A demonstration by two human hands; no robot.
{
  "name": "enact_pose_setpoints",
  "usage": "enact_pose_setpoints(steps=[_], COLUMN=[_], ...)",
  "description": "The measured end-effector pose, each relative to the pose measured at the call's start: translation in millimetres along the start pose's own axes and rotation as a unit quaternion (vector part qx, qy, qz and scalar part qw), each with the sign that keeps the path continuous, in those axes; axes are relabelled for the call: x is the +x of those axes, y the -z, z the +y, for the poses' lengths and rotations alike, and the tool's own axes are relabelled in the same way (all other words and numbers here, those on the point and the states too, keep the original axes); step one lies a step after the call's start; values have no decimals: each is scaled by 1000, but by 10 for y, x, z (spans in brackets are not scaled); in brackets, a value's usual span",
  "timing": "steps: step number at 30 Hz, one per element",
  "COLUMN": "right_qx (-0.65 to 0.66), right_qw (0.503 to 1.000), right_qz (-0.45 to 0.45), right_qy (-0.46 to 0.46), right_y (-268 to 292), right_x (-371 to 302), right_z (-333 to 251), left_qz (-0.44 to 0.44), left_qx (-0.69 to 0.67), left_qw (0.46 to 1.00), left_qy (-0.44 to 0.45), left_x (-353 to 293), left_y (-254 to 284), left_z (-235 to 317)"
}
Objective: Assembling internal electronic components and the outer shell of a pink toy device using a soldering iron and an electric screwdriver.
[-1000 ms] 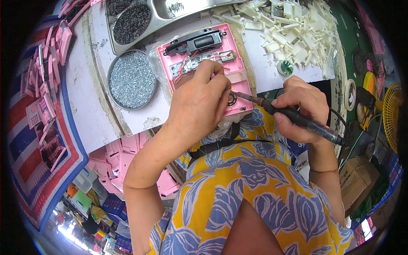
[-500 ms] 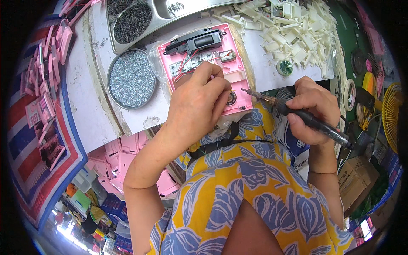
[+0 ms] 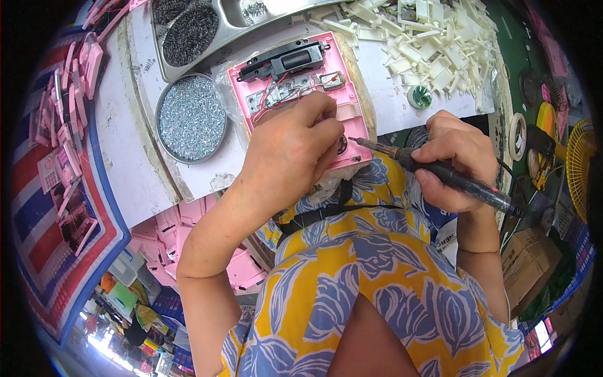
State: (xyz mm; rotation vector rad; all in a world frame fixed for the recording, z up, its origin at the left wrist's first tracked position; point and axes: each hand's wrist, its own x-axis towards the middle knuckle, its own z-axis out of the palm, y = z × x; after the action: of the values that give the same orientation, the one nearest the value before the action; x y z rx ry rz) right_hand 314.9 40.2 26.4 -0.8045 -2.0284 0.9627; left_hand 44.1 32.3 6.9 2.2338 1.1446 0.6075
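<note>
While a round dish of screws (image 3: 191, 117) sits at upper left on the table (image 3: 125, 157), the left hand (image 3: 292, 151) presses down on a pink casing (image 3: 301, 94) at centre; at right, the right hand (image 3: 458, 157) grips a soldering iron (image 3: 440, 173), tip beside the casing.

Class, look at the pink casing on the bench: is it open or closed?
Open. The pink casing lies with its inside up, wires and metal contacts exposed.
</note>
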Motion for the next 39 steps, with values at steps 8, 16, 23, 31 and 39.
enact_pose_setpoints(steps=[8, 16, 23, 31, 39], right_qx=[-4, -2, -13, -18, -76], right_qw=[1000, 1000, 999, 999, 899], right_qz=[-20, -25, -28, -3, 396], right_qy=[-12, -11, -17, -39, -172], right_y=[-27, -8, -23, 22, 1124], right_x=[20, 31, 50, 12, -768], right_z=[8, 9, -24, -64, -2], left_qz=[-25, -41, -43, -33, -33], left_qx=[12, -6, 27, 52, 47], left_qw=[999, 999, 998, 997, 996], left_qy=[-24, -26, -27, -34, -69], left_x=[25, 42, 50, 8, 87], left_y=[43, 70, 71, 38, 53], left_z=[-47, -78, -45, -59, -26])
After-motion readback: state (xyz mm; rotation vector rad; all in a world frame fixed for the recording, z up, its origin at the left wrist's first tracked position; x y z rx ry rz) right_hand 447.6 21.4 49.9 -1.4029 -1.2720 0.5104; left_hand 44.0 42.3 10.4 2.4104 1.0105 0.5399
